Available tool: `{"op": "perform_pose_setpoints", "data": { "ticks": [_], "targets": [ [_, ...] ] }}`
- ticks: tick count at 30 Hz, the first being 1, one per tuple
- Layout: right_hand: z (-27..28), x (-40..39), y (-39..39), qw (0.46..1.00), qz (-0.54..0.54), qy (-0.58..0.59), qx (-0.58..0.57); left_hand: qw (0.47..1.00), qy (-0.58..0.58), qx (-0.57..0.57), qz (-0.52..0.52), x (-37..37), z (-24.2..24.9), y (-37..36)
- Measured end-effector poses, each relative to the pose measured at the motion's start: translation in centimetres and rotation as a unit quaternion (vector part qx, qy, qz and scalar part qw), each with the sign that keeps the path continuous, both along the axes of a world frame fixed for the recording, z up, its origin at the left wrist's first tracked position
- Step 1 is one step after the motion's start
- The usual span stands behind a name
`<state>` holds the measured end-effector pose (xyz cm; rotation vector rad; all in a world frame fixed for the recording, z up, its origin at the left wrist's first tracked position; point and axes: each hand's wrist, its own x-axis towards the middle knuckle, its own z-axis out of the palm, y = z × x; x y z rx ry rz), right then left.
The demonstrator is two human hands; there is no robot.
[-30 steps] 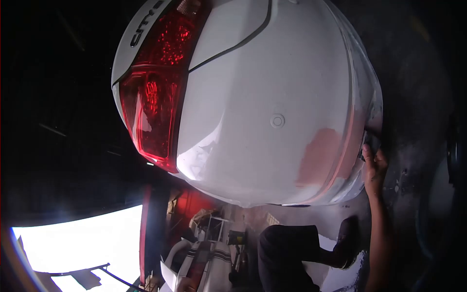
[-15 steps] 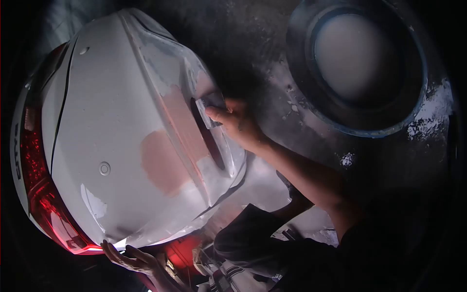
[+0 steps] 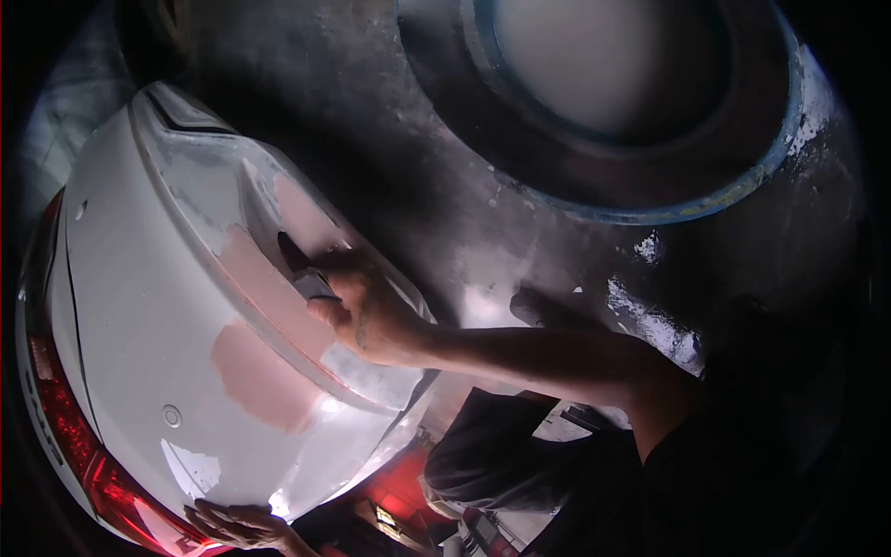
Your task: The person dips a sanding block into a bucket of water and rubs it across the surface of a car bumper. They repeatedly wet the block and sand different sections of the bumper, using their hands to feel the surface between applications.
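Note:
A whitish car panel [image 3: 130, 306] with pinkish-brown patches [image 3: 264, 381] fills the left of the view. My right hand [image 3: 357, 302] is closed on a small grey pad [image 3: 316, 285], which touches the panel beside a dark narrow recess. Some of its fingers are hidden behind the hand. At the lower left my left hand [image 3: 237, 524] rests flat on the panel's edge, near the red tail light [image 3: 121, 497], with its fingers stretched out and nothing held.
A large dark round rim with a blue edge [image 3: 650, 213] stands on the stained grey floor [image 3: 325, 56] at the upper right. My dark-clothed leg [image 3: 492, 446] is below my right forearm. Something red [image 3: 399, 483] lies beneath the panel.
The view has shifted, so the panel sits lower and further left, and the round rim higher and further left. My right hand has moved along the recess. My left hand now lies flatter on the panel.

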<state>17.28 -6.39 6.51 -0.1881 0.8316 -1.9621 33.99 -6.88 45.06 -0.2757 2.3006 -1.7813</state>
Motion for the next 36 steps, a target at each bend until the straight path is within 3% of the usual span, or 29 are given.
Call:
{"op": "perform_pose_setpoints", "data": {
  "ticks": [2, 4, 7, 8, 10, 11, 13, 16, 20, 21, 24, 25, 26, 28, 29, 32, 34, 36],
  "targets": [
    [0.1, -0.1, -0.3, 0.999, -0.034, -0.008, 0.017, 1.000, 0.025, -0.009, 0.006, -0.4, -0.9, 0.5],
    [0.7, -2.4, -1.0, 0.991, 0.107, -0.082, 0.024, 0.999, 0.037, -0.026, 0.009, 0.0, -0.6, 0.0],
    [0.1, -5.2, -2.8, 0.986, 0.157, -0.032, 0.040, 0.999, 0.027, -0.010, 0.020, 0.5, 0.0, 0.0],
    [-0.1, -3.8, -2.8, 0.986, 0.159, -0.036, 0.041, 1.000, 0.020, -0.016, 0.014, 0.4, -0.2, 0.0],
    [0.1, -0.7, -2.4, 0.999, -0.028, 0.011, 0.021, 1.000, 0.014, -0.024, 0.007, 0.0, -0.7, 0.3],
    [0.2, -0.1, -2.0, 0.999, -0.029, 0.012, 0.020, 0.999, 0.025, -0.020, 0.007, -0.2, -0.9, 0.5],
    [0.0, -1.3, -1.0, 0.994, 0.065, -0.074, -0.035, 0.999, 0.042, -0.018, 0.002, -0.1, -1.2, 0.0],
    [0.2, -3.7, -4.3, 0.993, 0.116, -0.026, 0.026, 0.999, 0.027, -0.024, 0.009, 0.1, -0.8, 0.1],
    [-0.4, -3.7, -2.3, 0.990, 0.113, -0.080, -0.016, 0.999, 0.038, -0.025, 0.006, -0.5, -1.5, 0.4],
    [-0.2, -2.9, -1.7, 1.000, 0.029, 0.003, 0.006, 0.999, 0.041, -0.024, 0.006, -0.5, -1.5, 0.5],
    [-0.3, -2.3, -2.6, 0.991, 0.099, -0.082, -0.016, 0.998, 0.052, -0.026, 0.005, -0.6, -2.0, 0.5],
    [0.0, -2.8, -4.1, 0.999, 0.035, -0.012, 0.040, 0.998, 0.052, -0.025, 0.005, -0.7, -1.9, 0.5],
    [-0.5, -2.8, -4.2, 0.998, 0.038, -0.022, 0.044, 0.998, 0.049, -0.023, 0.008, -0.8, -2.0, 0.6],
    [-1.0, -5.7, -3.5, 0.984, 0.162, -0.079, -0.006, 0.998, 0.050, -0.023, 0.009, -1.0, -2.2, 0.8],
    [-1.0, -3.7, -3.3, 0.994, 0.104, -0.046, 0.006, 0.998, 0.052, -0.025, 0.007, -1.1, -2.4, 0.8],
    [-1.6, -1.8, -2.8, 0.996, 0.080, 0.034, 0.005, 0.998, 0.060, -0.024, 0.004, -1.4, -2.6, 0.7],
    [-1.1, -4.9, -3.6, 0.994, 0.083, 0.058, 0.033, 0.998, 0.065, -0.023, 0.004, -1.5, -2.8, 0.9],
    [-1.2, -7.1, -4.2, 0.983, 0.174, -0.053, 0.001, 0.998, 0.059, -0.020, 0.007, -1.8, -2.9, 1.1]
  ]
}}
